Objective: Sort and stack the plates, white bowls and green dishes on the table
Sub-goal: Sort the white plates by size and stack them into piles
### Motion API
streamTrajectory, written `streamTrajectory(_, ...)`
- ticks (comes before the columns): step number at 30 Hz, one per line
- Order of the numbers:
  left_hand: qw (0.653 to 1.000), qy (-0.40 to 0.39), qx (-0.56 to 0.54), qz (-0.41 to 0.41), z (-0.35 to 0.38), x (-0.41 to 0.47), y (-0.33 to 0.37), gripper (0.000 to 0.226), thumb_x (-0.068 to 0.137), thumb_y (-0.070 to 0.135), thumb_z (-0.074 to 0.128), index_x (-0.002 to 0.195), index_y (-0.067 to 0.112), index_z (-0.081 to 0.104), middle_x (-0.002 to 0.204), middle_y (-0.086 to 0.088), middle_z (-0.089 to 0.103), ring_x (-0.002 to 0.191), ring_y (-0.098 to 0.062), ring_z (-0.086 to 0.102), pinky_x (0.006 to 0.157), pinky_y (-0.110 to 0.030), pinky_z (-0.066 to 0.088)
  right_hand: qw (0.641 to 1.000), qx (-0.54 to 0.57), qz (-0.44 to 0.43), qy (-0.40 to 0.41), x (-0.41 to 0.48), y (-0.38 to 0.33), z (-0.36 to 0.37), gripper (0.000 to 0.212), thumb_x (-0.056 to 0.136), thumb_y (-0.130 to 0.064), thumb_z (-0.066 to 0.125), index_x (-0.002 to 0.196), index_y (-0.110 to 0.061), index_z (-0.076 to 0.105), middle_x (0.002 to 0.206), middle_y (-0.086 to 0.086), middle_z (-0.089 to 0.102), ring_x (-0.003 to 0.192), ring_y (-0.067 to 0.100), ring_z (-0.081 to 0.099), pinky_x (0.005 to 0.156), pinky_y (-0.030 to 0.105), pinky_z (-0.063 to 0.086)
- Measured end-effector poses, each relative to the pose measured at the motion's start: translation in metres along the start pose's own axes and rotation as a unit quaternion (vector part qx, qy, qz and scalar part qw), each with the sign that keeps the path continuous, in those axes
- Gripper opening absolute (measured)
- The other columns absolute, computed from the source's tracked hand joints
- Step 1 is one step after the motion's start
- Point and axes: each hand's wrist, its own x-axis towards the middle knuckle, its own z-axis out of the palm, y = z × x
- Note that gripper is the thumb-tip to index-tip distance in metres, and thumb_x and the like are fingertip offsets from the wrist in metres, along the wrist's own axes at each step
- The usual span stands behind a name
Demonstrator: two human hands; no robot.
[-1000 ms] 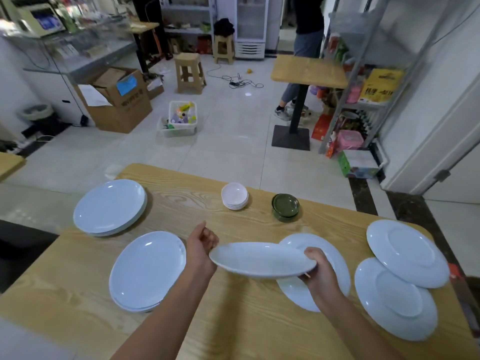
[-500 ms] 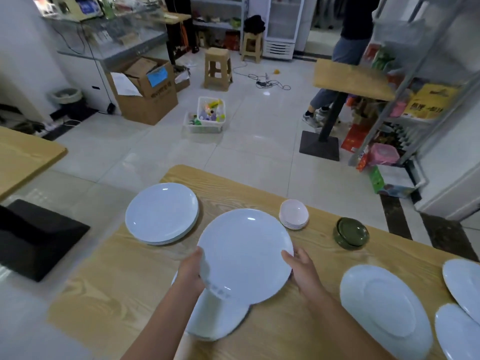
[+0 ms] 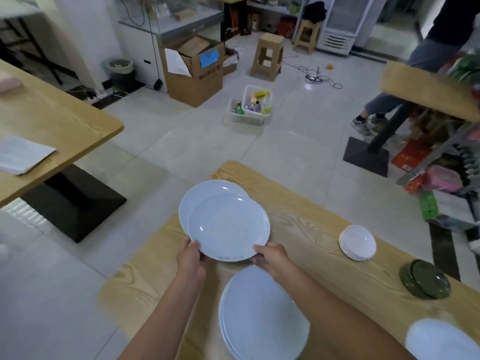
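Above the wooden table, left hand and right hand grip a white plate over a stack — tiled floor beyond.

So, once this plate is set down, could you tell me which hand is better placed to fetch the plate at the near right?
Probably the right hand: the near-right plate lies on its side. The left hand, on the held plate, would have to cross over.
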Motion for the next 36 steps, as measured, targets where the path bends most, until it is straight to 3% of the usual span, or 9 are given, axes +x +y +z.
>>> streamTrajectory(4,1.000,0.028,0.003,0.010,0.000,0.014,0.007,0.037,0.091,-0.009,0.039,0.124,0.003,0.053,0.089,-0.006,0.060,0.074,-0.021,0.057,0.051,-0.024,0.054,1.000,-0.006,0.006,0.022,0.015,-0.008,0.018,0.016,0.090,0.003,0.056,0.106,0.004,0.057,0.072,0.012,0.060,0.035,0.010,0.059,0.037,0.017,0.048)
streamTrajectory(7,0.997,0.068,0.023,0.010,0.001,0.025,0.012,0.037,0.089,-0.012,0.043,0.124,-0.004,0.054,0.098,-0.015,0.062,0.084,-0.030,0.059,0.070,-0.036,0.054,0.999,0.000,0.005,0.034,0.020,-0.014,0.027,0.018,0.090,0.003,0.056,0.107,0.004,0.057,0.072,0.012,0.059,0.033,0.009,0.058,0.036,0.017,0.048)
streamTrajectory(10,0.994,0.095,0.046,0.008,0.001,0.039,0.016,0.043,0.084,-0.015,0.048,0.125,-0.005,0.055,0.113,-0.019,0.063,0.091,-0.032,0.060,0.085,-0.042,0.053,0.999,0.009,-0.001,0.042,0.024,-0.021,0.032,0.028,0.089,0.001,0.057,0.116,0.009,0.056,0.081,0.015,0.062,0.054,0.018,0.059,0.047,0.021,0.053)
streamTrajectory(16,0.991,0.121,0.054,0.025,0.011,0.045,0.021,0.048,0.083,-0.015,0.046,0.128,0.000,0.056,0.122,-0.017,0.062,0.093,-0.029,0.061,0.093,-0.043,0.052,0.999,0.035,-0.019,0.024,0.025,-0.030,0.035,0.032,0.091,0.003,0.052,0.122,0.011,0.052,0.122,0.028,0.059,0.090,0.029,0.059,0.086,0.032,0.051)
streamTrajectory(24,0.980,0.144,0.136,0.032,0.017,0.037,0.021,0.036,0.092,0.006,0.047,0.128,0.002,0.055,0.128,-0.012,0.051,0.101,-0.030,0.055,0.087,-0.035,0.047,0.999,-0.018,-0.013,-0.041,0.031,-0.029,0.037,0.054,0.090,-0.010,0.056,0.141,-0.005,0.038,0.138,0.013,0.049,0.125,0.028,0.050,0.096,0.031,0.044)
streamTrajectory(26,0.949,0.160,0.269,0.038,0.015,0.037,0.022,0.039,0.096,0.021,0.046,0.129,0.003,0.053,0.137,-0.018,0.041,0.116,-0.035,0.050,0.098,-0.040,0.045,0.995,-0.075,-0.035,-0.049,0.027,-0.028,0.036,0.053,0.089,-0.013,0.055,0.140,-0.011,0.040,0.137,0.005,0.051,0.125,0.024,0.049,0.099,0.032,0.042)
streamTrajectory(29,0.862,0.133,0.474,0.121,0.007,0.028,0.014,0.048,0.099,0.036,0.036,0.135,0.005,0.044,0.147,-0.020,0.027,0.136,-0.035,0.025,0.109,-0.046,0.031,0.967,-0.224,-0.120,-0.009,0.017,-0.025,0.025,0.052,0.089,-0.017,0.054,0.140,-0.016,0.042,0.132,0.003,0.054,0.121,0.022,0.052,0.099,0.032,0.043)
streamTrajectory(33,0.720,0.080,0.638,0.261,-0.003,0.017,-0.009,0.061,0.100,0.039,0.032,0.152,0.010,0.017,0.158,-0.017,0.013,0.146,-0.031,0.010,0.118,-0.040,0.013,0.871,-0.434,-0.212,0.091,0.005,-0.009,-0.021,0.056,0.095,-0.024,0.047,0.147,-0.014,0.030,0.151,0.004,0.033,0.139,0.021,0.033,0.110,0.032,0.031)
streamTrajectory(36,0.639,0.030,0.696,0.325,0.009,0.004,-0.031,0.063,0.100,0.043,0.027,0.152,0.009,0.016,0.159,-0.016,0.011,0.147,-0.031,0.008,0.118,-0.040,0.012,0.811,-0.502,-0.259,0.151,-0.007,0.022,-0.084,0.050,0.095,-0.021,0.042,0.144,-0.016,0.034,0.149,-0.001,0.035,0.136,0.017,0.036,0.108,0.031,0.035)
